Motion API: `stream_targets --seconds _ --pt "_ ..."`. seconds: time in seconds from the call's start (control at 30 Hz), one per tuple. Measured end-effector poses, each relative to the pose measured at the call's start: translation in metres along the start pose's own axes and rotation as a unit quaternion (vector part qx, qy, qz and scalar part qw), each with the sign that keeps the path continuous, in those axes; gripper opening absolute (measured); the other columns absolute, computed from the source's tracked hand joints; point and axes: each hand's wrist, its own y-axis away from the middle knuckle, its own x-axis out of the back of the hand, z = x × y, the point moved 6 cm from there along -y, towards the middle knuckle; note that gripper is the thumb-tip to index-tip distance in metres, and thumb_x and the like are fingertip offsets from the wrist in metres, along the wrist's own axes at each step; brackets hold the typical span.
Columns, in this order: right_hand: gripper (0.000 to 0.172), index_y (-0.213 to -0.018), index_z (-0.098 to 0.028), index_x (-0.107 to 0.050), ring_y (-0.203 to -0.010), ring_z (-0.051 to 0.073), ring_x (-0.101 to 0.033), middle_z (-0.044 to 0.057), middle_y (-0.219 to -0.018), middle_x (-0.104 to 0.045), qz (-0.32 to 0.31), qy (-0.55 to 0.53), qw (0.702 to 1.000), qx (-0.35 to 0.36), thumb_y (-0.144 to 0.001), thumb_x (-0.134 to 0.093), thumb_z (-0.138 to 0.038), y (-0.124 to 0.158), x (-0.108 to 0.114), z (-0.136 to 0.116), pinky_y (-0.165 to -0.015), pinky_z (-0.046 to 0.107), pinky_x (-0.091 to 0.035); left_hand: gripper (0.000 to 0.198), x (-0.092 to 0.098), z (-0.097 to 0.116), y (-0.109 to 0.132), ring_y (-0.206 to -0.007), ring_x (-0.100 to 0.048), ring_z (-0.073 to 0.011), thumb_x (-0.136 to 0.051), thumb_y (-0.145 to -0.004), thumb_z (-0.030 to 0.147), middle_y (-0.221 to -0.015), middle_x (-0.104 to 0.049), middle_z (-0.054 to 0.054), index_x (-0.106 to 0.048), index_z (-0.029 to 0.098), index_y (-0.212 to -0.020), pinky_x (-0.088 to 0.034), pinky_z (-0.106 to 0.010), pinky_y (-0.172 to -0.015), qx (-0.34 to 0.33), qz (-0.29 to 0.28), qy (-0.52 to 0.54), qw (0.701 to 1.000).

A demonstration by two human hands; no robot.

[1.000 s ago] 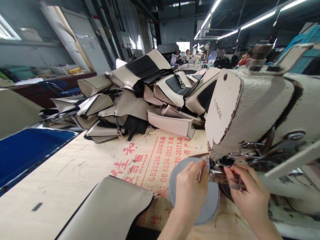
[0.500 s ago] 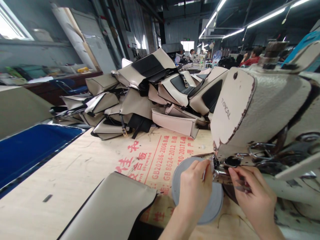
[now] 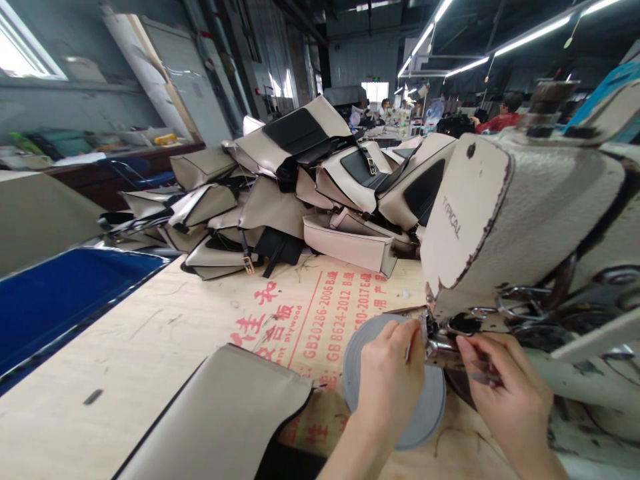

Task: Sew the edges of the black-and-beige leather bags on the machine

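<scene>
My left hand [image 3: 393,380] rests over a grey round disc [image 3: 430,413] on the table, fingers pinched at the needle area [image 3: 429,335] of a cream sewing machine [image 3: 520,213]. What it pinches is too small to name. My right hand [image 3: 505,393] is at the machine's needle parts, fingers closed on a small metal tool [image 3: 483,378]. A beige bag panel [image 3: 225,420] lies at the near edge, left of my left arm.
A heap of beige and black bags [image 3: 300,193] fills the far side of the plywood table [image 3: 150,340]. A blue surface [image 3: 55,300] lies to the left. Other people [image 3: 503,113] work far back under strip lights.
Compared with a second ago, the view has shifted slightly right and up. Both hands keep their places at the needle; nothing differs from half a second ago.
</scene>
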Motion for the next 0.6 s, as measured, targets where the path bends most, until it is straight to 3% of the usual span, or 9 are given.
stream_targets --seconds 0.6 --pt "0.014 -0.086 -0.019 -0.064 -0.07 0.016 -0.06 0.003 -0.079 -0.066 -0.002 0.006 1.0 0.004 -0.077 -0.064 -0.03 0.001 -0.0004 0.0014 -0.066 0.025 -0.045 0.022 0.0 0.0023 0.0016 -0.058 -0.051 -0.0103 -0.041 -0.086 0.023 -0.068 -0.056 -0.001 -0.062 0.02 -0.089 -0.039 -0.02 -0.055 -0.003 0.002 0.002 1.0"
